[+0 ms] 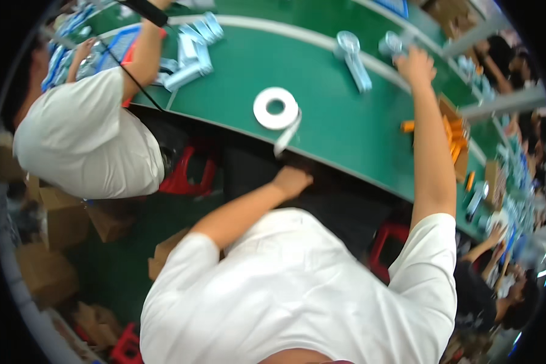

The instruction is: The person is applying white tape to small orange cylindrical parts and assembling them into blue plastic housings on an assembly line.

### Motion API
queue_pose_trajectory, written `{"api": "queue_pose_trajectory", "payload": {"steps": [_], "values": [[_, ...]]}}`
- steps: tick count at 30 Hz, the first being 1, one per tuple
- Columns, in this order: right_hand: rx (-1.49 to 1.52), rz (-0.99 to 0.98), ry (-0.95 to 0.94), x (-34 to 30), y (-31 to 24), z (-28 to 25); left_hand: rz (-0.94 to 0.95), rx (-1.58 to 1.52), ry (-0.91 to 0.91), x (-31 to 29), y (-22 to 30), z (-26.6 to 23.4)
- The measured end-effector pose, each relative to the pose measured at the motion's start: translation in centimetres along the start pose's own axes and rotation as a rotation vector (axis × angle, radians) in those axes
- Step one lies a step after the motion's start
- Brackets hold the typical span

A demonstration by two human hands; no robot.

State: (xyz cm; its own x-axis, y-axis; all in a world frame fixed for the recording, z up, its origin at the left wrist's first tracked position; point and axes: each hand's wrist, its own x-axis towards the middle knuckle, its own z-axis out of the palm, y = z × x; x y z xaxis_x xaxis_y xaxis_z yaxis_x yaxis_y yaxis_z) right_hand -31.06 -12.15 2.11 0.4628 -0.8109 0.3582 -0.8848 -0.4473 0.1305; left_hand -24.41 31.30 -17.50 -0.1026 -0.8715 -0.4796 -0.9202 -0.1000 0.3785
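My right hand [416, 65] reaches to the far right of the green table [236, 85]. Its fingers are closed around a light blue handheld fan [392, 43], whose round head shows beyond them while the handle is mostly hidden. To its left lies a second light blue handheld fan [353, 60], flat on the table. My left hand [294, 180] is low, just off the near table edge, with fingers curled; whatever they may hold is hidden. Beyond this hand lies a roll of white tape [276, 108], its loose end hanging toward the table edge.
Several light blue fans [191, 57] lie at the left, near a co-worker in a white shirt [91, 136]. On the right stands a cardboard box [460, 159] with orange cylindrical parts [454, 133]. Red stools [191, 173] stand below the table; cartons [67, 224] sit on the floor.
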Motion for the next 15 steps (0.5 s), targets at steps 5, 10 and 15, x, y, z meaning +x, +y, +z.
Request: {"api": "queue_pose_trajectory", "payload": {"steps": [5, 10, 15], "values": [[0.865, -0.362, 0.635, -15.7, -3.7, -10.5, 0.032, 0.296, -0.232, 10.5, -10.9, 4.9], [1.205, -0.679, 0.260, -37.2, -1.3, -10.4, -0.310, 0.394, 0.448, 8.1, -4.1, -1.7], [1.291, -0.161, -0.172, -45.4, -1.5, -5.7, -0.416, 0.432, 0.510, 7.3, -9.9, -1.2]]}}
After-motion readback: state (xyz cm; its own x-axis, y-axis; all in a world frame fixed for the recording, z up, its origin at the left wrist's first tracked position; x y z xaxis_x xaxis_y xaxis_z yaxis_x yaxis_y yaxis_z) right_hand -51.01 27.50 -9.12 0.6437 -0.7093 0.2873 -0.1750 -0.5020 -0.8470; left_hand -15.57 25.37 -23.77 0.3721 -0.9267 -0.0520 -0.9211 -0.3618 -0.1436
